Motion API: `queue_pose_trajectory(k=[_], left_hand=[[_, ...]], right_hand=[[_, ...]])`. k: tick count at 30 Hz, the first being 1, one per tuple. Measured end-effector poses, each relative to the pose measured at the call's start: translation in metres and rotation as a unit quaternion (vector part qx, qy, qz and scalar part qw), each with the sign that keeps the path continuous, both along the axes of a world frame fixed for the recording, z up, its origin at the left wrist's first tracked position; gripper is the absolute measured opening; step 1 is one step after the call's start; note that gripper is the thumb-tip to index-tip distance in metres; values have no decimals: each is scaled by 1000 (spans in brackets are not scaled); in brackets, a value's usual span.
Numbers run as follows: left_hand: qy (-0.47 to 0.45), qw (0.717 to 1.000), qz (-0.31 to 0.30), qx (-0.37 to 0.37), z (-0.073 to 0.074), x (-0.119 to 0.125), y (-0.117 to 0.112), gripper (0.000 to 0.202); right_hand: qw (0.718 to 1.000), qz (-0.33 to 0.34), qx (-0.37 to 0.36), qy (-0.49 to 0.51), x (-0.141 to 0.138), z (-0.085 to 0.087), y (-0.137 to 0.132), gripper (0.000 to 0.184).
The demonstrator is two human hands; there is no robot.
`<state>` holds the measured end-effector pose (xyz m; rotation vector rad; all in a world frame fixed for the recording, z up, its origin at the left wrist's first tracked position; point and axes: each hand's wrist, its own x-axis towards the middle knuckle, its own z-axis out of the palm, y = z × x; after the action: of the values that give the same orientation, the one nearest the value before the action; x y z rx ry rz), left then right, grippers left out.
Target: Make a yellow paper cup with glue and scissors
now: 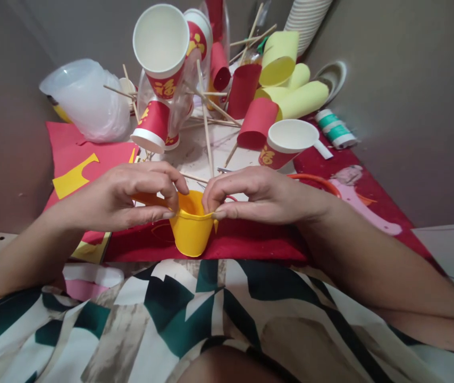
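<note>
A small yellow cup (192,234), seemingly covered in paper, is held upright between my two hands over the red cloth. My left hand (141,191) pinches its rim on the left side, thumb outside and fingers at the inside. On the right side of the rim, my right hand (253,194) grips in the same way. A yellow flap sticks out from the cup's right side below my right thumb. Part of the rim's far side is hidden behind my fingers.
Red paper cups (159,125) stand stacked behind my hands, with wooden sticks (207,133) around them. Red paper rolls (258,122), yellow rolls (302,101) and another paper cup (291,138) are at right. Orange-handled scissors (322,182) lie by my right wrist. Red paper (67,149) lies left.
</note>
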<state>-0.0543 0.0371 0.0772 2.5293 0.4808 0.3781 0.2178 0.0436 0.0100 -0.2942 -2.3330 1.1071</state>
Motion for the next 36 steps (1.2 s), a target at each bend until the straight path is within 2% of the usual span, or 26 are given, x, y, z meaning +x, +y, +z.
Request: queue_pose_trajectory(k=[4, 8, 11, 14, 19, 28, 36], left_hand=[[-8, 998, -28, -57, 2, 2, 12, 11], [-24, 996, -28, -78, -5, 2, 19, 19], [-23, 998, -17, -64, -10, 1, 20, 24], [-32, 999, -11, -14, -13, 1, 17, 31], [-27, 999, -20, 31, -14, 0, 10, 19], [-15, 1000, -6, -20, -17, -3, 1, 15], [-33, 996, -28, -77, -15, 0, 3, 15]], right_hand=[[1000, -2, 6, 0, 1, 0, 0, 14], [1000, -12, 11, -5, 2, 0, 1, 14], [1000, -18, 13, 1, 4, -1, 1, 14], [999, -31, 15, 7, 5, -4, 3, 14], [999, -37, 1, 15, 5, -8, 4, 14], [1000, -7, -29, 9, -1, -8, 1, 14], [999, 12, -40, 0, -3, -8, 0, 17]])
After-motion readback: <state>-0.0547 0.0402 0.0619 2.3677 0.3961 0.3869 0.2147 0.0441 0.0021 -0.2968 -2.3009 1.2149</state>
